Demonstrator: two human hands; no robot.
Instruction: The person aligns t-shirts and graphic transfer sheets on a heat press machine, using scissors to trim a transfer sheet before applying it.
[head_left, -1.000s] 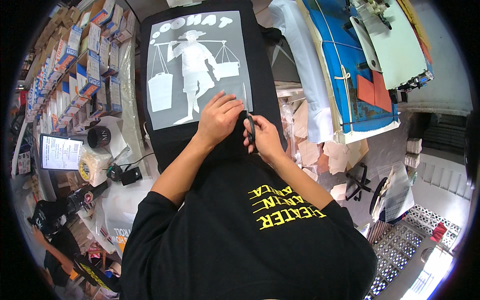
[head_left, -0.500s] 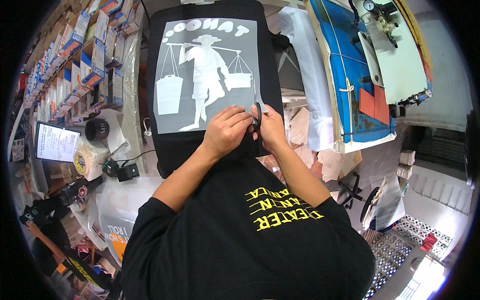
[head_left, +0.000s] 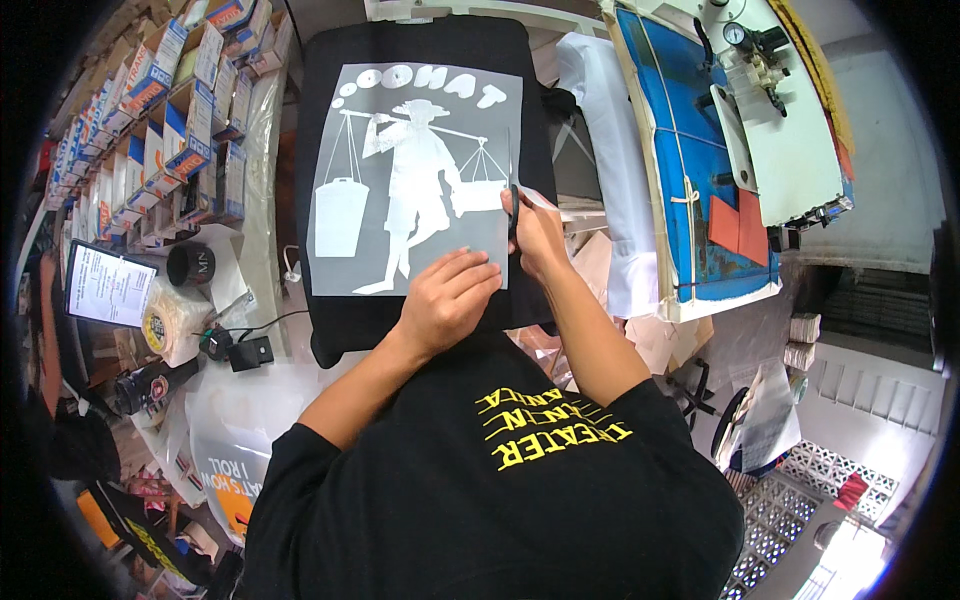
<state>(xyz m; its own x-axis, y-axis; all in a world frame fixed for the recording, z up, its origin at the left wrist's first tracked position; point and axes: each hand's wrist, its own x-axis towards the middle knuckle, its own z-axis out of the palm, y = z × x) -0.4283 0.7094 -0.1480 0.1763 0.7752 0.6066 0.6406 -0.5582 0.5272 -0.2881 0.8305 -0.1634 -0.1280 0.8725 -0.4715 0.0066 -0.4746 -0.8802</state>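
A translucent film sheet (head_left: pixel 385 220) printed with a white figure carrying two buckets on a pole lies over a black T-shirt (head_left: pixel 350 325). White rounded lettering runs along its top. My right hand (head_left: pixel 538 238) holds black-handled scissors (head_left: pixel 515 210) at the film's right edge, their blades pointing away from me along it. At the sheet's lower right corner, the closed fingers of my left hand (head_left: pixel 450 300) grip the film from above. The left thumb is hidden.
Left of the shirt are a rack of cardboard boxes (head_left: pixel 190 140), a tablet (head_left: pixel 110 284), a dark mug (head_left: pixel 190 263) and a tape roll (head_left: pixel 155 330). To the right, a white cloth roll (head_left: pixel 610 170) lies beside a blue-topped machine (head_left: pixel 690 240) with a pressure gauge (head_left: pixel 737 36).
My hands have moved apart: the left has shifted nearer to me, and the right, with the scissors, is now farther up the film's edge. The whole view has shifted slightly.
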